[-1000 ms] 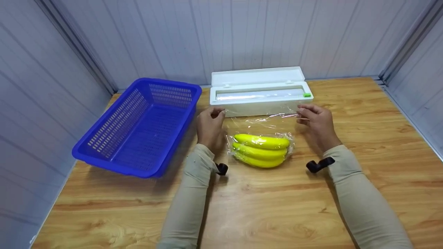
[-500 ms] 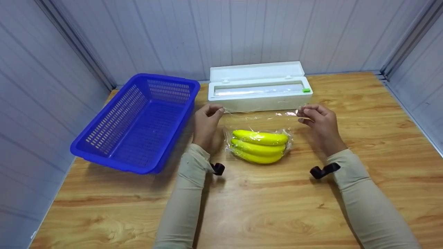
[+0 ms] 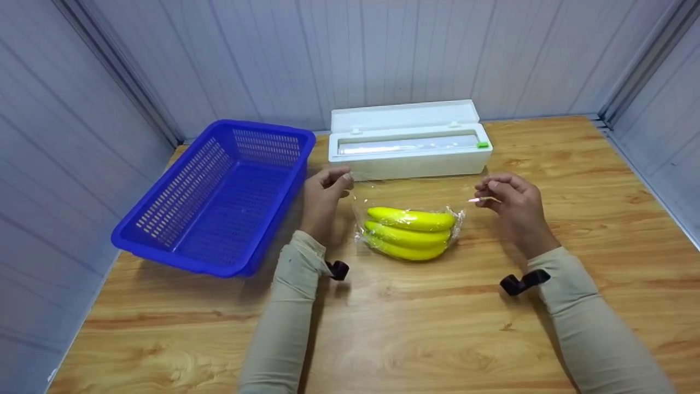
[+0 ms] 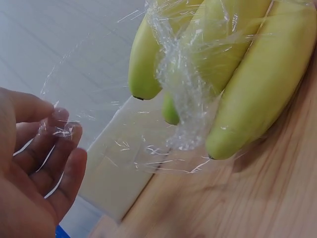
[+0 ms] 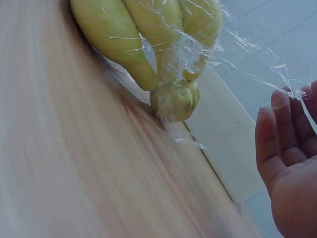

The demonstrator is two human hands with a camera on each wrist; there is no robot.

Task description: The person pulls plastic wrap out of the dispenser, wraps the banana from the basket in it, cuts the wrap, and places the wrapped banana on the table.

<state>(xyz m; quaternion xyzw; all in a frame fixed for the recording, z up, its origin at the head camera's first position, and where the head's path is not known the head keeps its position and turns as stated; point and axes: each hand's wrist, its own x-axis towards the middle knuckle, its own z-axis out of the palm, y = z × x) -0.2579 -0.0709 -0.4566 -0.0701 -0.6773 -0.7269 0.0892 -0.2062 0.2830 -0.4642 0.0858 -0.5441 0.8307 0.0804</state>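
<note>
A bunch of yellow bananas (image 3: 410,234) lies on the table with clear cling film (image 4: 185,111) around it, bunched up at both ends. My left hand (image 3: 321,200) is at the film's far left corner, pinching it between thumb and fingertips. On the other side my right hand (image 3: 514,210) pinches the right corner, where the film (image 5: 237,42) stretches from the bananas to the fingertips. The loose film stands up behind the bunch, between the two hands. In the left wrist view, the left hand (image 4: 42,153) has its other fingers loosely bent.
Behind the bananas stands a white cling film box (image 3: 410,167), its lid (image 3: 404,114) raised and a green slider (image 3: 482,145) at its right end. To the left is a blue perforated basket (image 3: 213,268). Panelled walls (image 3: 404,54) border the wooden table (image 3: 410,328).
My right hand has moved right and toward me, drawing the film corner with it. My left hand has shifted slightly left, still holding its corner. The bananas stay in about the same spot.
</note>
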